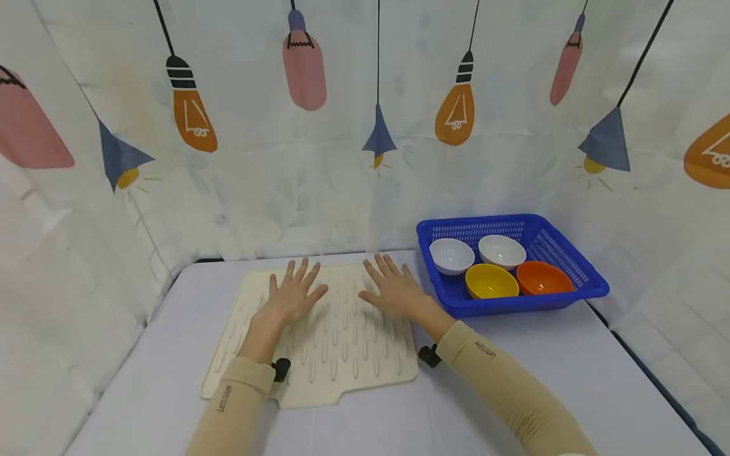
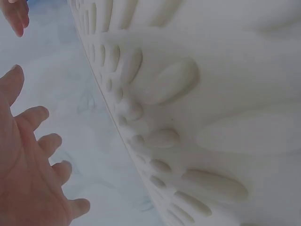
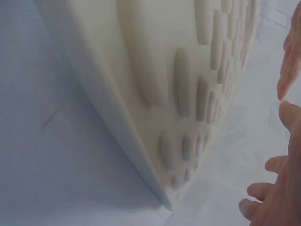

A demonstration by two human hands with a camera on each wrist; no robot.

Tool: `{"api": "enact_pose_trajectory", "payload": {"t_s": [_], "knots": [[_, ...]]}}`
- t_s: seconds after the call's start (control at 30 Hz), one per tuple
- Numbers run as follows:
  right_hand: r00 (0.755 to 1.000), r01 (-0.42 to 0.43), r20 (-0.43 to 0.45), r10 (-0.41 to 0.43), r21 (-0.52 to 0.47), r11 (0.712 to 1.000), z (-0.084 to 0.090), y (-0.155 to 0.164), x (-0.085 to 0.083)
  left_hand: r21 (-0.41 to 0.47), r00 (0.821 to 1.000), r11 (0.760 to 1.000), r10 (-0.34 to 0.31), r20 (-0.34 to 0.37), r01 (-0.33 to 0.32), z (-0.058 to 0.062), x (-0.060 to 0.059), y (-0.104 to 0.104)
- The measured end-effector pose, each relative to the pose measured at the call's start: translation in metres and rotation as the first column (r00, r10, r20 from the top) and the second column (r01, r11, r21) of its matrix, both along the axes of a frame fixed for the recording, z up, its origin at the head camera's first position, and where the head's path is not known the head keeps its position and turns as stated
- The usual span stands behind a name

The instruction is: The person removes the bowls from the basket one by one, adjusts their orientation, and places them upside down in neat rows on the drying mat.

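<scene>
Both the left hand (image 1: pixel 293 294) and the right hand (image 1: pixel 393 290) hover flat over the cream ridged mat (image 1: pixel 342 354) on the table (image 1: pixel 142 386), fingers straight and spread, grasping nothing, beside the blue basket (image 1: pixel 570 288) of bowls.

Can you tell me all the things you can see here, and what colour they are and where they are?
mat: one, cream, ridged, flat on the table in front of the person
table: one, pale grey-blue top, under everything
basket: one, blue, on the table right of the mat
white bowls: two, at the back of the basket
yellow bowl: one, front of the basket
orange bowl: one, front right of the basket
curtain: one, white with lamp pictures, behind and at the sides
left hand: fingers spread, over the mat
right hand: fingers spread, over the mat
</scene>
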State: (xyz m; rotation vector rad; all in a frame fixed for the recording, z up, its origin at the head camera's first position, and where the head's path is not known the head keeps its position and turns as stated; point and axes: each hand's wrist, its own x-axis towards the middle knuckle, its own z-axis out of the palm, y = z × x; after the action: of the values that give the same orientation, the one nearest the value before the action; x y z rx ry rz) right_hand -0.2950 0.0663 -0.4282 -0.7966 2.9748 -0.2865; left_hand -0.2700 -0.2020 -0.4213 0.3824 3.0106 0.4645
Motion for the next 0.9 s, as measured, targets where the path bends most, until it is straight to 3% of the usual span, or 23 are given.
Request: {"api": "enact_pose_trajectory", "payload": {"t_s": [0.23, 0.73, 0.9], "knots": [[0.999, -0.001, -0.033, -0.001, -0.05, 0.999, 0.0022, 0.0008, -0.0029, 0.02, 1.0, 1.0, -0.01, -0.019, 0.011, -0.0004, -0.0025, 0.0011], [0.991, -0.028, -0.127, 0.031, 0.021, 0.999, 0.0076, 0.0046, -0.0064, 0.009, 0.999, 1.0, -0.011, -0.042, 0.011, 0.0032, -0.0057, 0.0021], [0.994, -0.046, -0.096, 0.045, -0.01, 0.999, 0.0097, 0.0071, -0.0071, 0.004, 0.999, 1.0, -0.012, -0.038, 0.012, 0.0036, -0.005, 0.0017]]}}
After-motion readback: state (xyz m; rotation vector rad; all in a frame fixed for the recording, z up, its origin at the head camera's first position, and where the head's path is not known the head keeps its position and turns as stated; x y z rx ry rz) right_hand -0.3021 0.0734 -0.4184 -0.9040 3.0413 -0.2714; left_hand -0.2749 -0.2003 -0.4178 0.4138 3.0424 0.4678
